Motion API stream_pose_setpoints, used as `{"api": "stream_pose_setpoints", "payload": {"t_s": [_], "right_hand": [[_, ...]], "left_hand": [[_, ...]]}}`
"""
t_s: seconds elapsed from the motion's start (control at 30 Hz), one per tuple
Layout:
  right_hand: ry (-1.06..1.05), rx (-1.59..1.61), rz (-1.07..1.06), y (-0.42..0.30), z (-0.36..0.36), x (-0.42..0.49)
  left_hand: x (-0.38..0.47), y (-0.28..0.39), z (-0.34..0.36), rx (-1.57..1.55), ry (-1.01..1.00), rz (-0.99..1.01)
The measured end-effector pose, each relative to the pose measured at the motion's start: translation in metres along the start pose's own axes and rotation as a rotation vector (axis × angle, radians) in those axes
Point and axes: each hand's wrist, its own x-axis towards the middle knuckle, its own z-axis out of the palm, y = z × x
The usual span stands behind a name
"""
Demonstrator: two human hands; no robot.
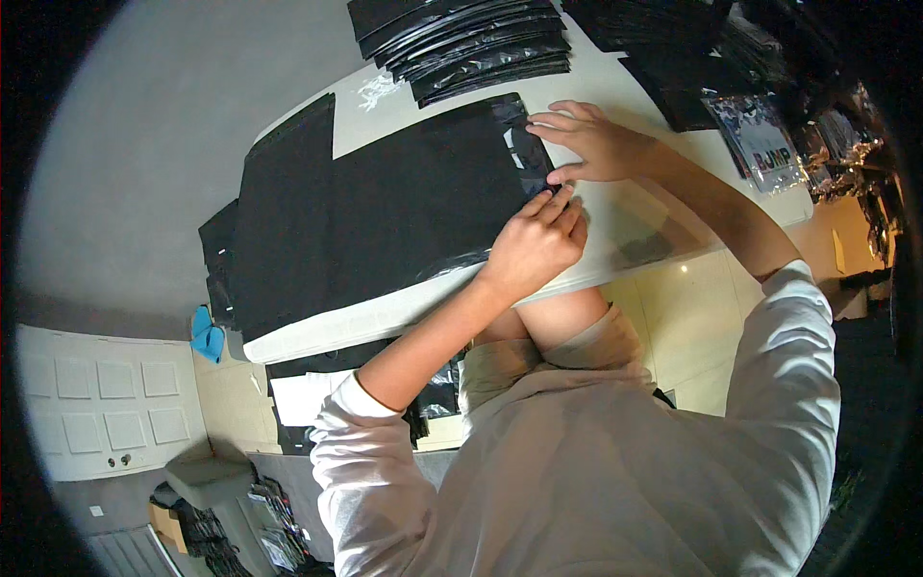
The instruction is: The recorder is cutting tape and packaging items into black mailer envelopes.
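A wide black sheet or garment (375, 209), partly covered by clear film, lies flat on the white table (324, 326). At its right end is a shiny folded strip with white patches (513, 148). My left hand (539, 241) has its bent fingertips on the near right corner of that strip; whether it pinches the edge cannot be told. My right hand (602, 148) rests just right of the strip, fingers spread, fingertips along the edge and thumb close to my left fingertips.
Black plastic-wrapped packets (476, 50) are stacked at the far edge. Thin white scraps (378, 88) lie beside them. More dark packets (678, 83) and a clear printed packet (757, 141) are at the right. Black items and white paper (299, 399) sit below the table's near left side.
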Motion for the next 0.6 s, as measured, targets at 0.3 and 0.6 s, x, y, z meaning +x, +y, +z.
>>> {"api": "stream_pose_setpoints", "payload": {"t_s": [0.3, 0.6], "right_hand": [[-0.098, -0.050, -0.079, -0.007, 0.003, 0.024], [-0.265, -0.047, 0.003, -0.035, -0.007, 0.040]], "left_hand": [[-0.010, 0.011, 0.012, 0.010, -0.033, -0.079], [-0.005, 0.029, 0.005, -0.064, -0.146, -0.173]]}}
